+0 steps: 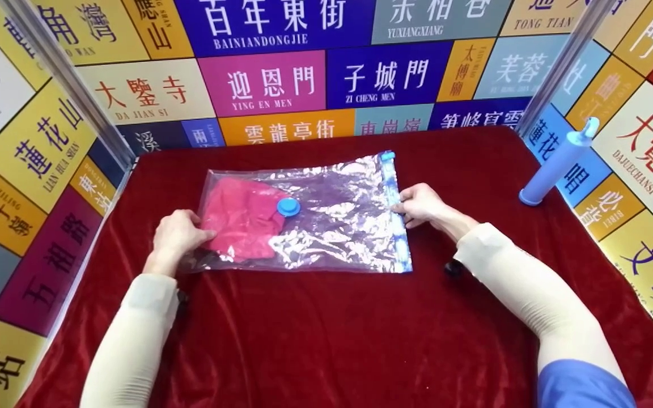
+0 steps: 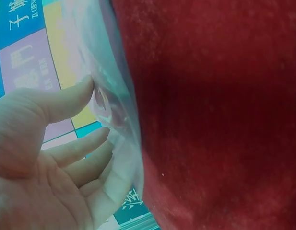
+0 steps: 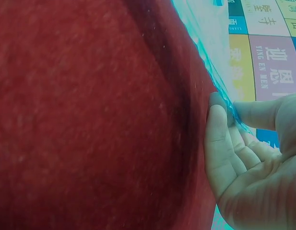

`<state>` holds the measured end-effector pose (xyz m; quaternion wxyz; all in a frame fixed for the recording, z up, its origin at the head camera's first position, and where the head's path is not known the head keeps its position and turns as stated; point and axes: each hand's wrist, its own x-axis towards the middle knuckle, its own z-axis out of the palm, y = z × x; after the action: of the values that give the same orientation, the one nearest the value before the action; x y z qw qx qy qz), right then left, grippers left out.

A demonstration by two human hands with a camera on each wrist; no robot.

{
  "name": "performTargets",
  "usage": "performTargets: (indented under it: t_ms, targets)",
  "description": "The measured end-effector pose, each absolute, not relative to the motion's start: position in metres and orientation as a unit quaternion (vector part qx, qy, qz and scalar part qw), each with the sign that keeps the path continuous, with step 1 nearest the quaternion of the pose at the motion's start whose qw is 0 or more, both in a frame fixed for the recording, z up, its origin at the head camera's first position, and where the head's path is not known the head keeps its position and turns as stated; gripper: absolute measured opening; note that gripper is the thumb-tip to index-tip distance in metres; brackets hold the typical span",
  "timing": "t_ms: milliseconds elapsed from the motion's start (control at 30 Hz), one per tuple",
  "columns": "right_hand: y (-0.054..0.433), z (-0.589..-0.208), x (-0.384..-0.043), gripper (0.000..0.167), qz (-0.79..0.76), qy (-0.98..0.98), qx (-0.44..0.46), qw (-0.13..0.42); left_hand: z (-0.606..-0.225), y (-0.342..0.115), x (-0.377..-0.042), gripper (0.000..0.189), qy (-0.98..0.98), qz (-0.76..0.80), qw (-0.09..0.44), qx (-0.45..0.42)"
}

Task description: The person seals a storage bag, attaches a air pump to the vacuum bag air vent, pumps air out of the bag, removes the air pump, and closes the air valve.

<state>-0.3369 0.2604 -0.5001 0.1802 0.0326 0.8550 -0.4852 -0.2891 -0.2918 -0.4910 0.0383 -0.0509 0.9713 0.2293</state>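
Head view: your clear bag (image 1: 332, 246) lies on the red tablecloth (image 1: 315, 340) between your hands. Your right hand (image 1: 423, 205) pinches the strip (image 1: 400, 241) along the bag's right end. Your left hand (image 1: 179, 235) has the other end, thumb on top and fingers round the edge, but I can't tell how firmly. The pink cloth (image 1: 241, 221) sits inside the bag's left half, by the blue valve (image 1: 288, 207).

Tbh, yank that strip and the slick film could slide out of your left fingers. Tip the bag and the cloth might bunch up under the valve.

Room-wise, the near side of the bag gives you the most space. Beyond it the wall (image 1: 272, 82) is pretty close, and the blue pump (image 1: 556, 167) stands well to its right, near the side wall, so don't swing your elbow wide.
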Motion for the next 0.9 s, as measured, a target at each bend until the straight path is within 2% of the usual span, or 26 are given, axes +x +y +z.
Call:
performTargets:
  t_ms: [267, 633, 900]
  targets:
    - [0.275, -0.502, -0.339, 0.035, -0.49, 0.854, 0.056, 0.166, -0.492, -0.285, -0.289, 0.051, 0.963, 0.257, 0.052, -0.058]
    - [0.293, -0.502, -0.341, 0.036, -0.475, 0.864, 0.074, 0.148, -0.494, -0.269, -0.29, 0.04, 0.937, 0.325, 0.099, -0.076]
    - [0.302, -0.501, -0.343, 0.036, -0.455, 0.875, 0.087, 0.142, -0.494, -0.259, -0.289, 0.04, 0.929, 0.343, 0.119, -0.075]
